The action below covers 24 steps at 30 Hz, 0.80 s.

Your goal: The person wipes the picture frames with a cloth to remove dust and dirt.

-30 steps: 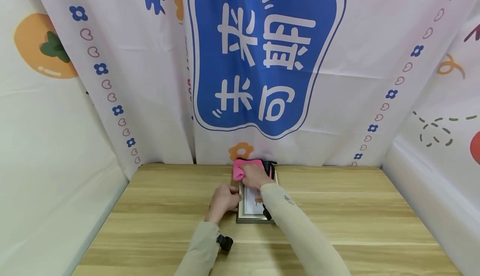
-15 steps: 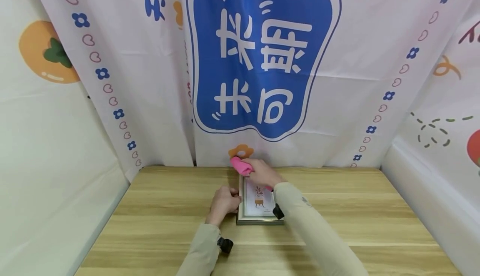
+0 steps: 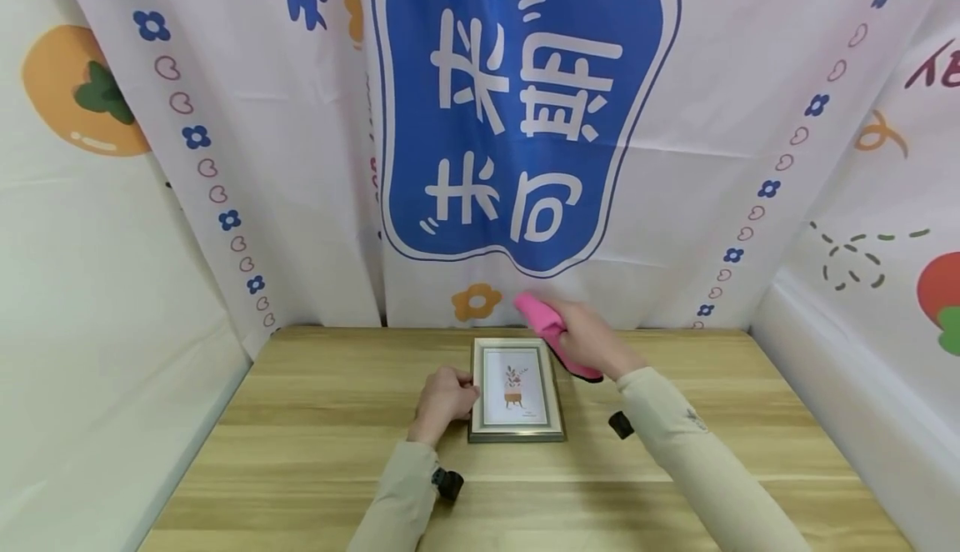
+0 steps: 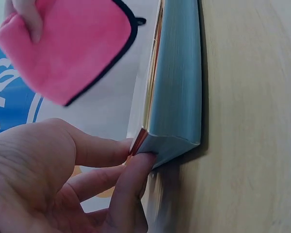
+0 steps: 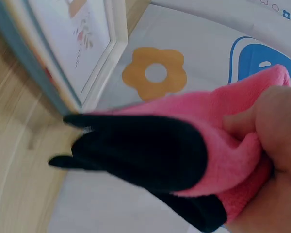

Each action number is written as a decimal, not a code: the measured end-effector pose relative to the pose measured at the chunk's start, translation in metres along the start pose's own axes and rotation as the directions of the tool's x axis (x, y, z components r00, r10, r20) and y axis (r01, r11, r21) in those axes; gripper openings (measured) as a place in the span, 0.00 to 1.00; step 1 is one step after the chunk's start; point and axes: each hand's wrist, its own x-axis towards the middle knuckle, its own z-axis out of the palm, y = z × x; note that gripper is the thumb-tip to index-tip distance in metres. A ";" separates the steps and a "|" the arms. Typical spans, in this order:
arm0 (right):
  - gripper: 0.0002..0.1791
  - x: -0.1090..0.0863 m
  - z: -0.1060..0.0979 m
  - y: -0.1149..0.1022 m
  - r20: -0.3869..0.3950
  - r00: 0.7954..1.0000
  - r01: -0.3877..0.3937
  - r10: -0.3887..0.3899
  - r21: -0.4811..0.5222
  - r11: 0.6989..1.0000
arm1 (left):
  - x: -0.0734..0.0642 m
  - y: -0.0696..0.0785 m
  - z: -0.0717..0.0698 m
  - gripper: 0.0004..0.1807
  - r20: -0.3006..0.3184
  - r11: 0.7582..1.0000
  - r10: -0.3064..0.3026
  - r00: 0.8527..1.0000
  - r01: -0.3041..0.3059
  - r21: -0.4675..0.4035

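A picture frame point(image 3: 517, 430) with a pale gold border and grey-green sides is on the wooden table, showing a print of a potted plant. At its left edge, my left hand point(image 3: 442, 402) holds it; in the left wrist view the thumb and forefinger pinch a corner of the frame point(image 4: 177, 73). My right hand point(image 3: 596, 339) grips a pink cloth point(image 3: 542, 314) with black trim, just right of the frame's upper corner. The cloth point(image 5: 233, 165) is bunched and folded in the right wrist view, its black-edged part hanging near the frame. Some right-hand fingers are hidden behind it.
The wood-grain table point(image 3: 337, 419) ends at a white printed curtain point(image 3: 315, 285) behind the frame. White side walls point(image 3: 825, 352) close in the left and right. A black wrist camera point(image 3: 448, 485) sits on each arm.
My right hand has moved right with the pink cloth, off the frame's upper part, so the whole print now shows. My left hand has stayed at the frame's left edge.
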 end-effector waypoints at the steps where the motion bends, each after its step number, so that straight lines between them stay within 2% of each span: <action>1: 0.33 -0.004 -0.001 0.001 -0.014 1.000 -0.004 0.004 -0.016 1.000 | 0.000 0.000 0.000 0.17 0.000 1.000 -0.001 1.000 0.001 0.008; 6: 0.39 -0.021 0.011 0.003 -0.034 0.998 -0.059 0.055 -0.138 0.989 | 0.000 0.001 0.000 0.17 -0.002 1.000 -0.019 1.000 0.019 0.012; 8: 0.38 -0.026 0.025 0.005 -0.002 0.997 -0.075 0.076 -0.176 0.982 | -0.001 0.000 -0.001 0.17 -0.001 1.000 -0.014 1.000 0.014 0.014; 10: 0.37 -0.030 0.040 0.005 0.047 0.995 -0.080 0.088 -0.159 0.984 | -0.001 0.000 -0.001 0.18 -0.002 1.000 -0.010 1.000 0.010 0.019; 11: 0.35 -0.032 0.048 0.006 0.072 0.994 -0.073 0.083 -0.138 0.988 | -0.001 -0.001 -0.002 0.18 -0.004 1.000 -0.007 1.000 0.007 0.024; 14: 0.18 -0.035 0.068 0.006 0.111 0.992 -0.053 0.062 -0.084 0.995 | -0.002 -0.001 -0.002 0.19 -0.007 1.000 -0.005 1.000 0.005 0.024; 16: 0.11 -0.037 0.077 0.006 0.096 0.994 -0.048 0.054 -0.068 0.997 | -0.003 0.000 -0.002 0.19 -0.002 1.000 -0.003 1.000 0.003 0.022; 19: 0.19 -0.038 0.087 0.003 0.045 0.997 -0.061 0.063 -0.059 0.996 | -0.004 0.001 -0.001 0.19 0.006 1.000 0.000 1.000 0.000 0.012; 21: 0.19 -0.038 0.093 0.000 0.022 0.997 -0.071 0.072 -0.052 0.996 | -0.003 0.001 -0.001 0.19 0.004 1.000 0.002 1.000 -0.002 0.010; 24: 0.10 -0.037 0.104 -0.006 0.006 0.996 -0.090 0.090 -0.066 0.994 | -0.003 0.000 -0.001 0.19 -0.007 1.000 -0.002 1.000 0.002 0.008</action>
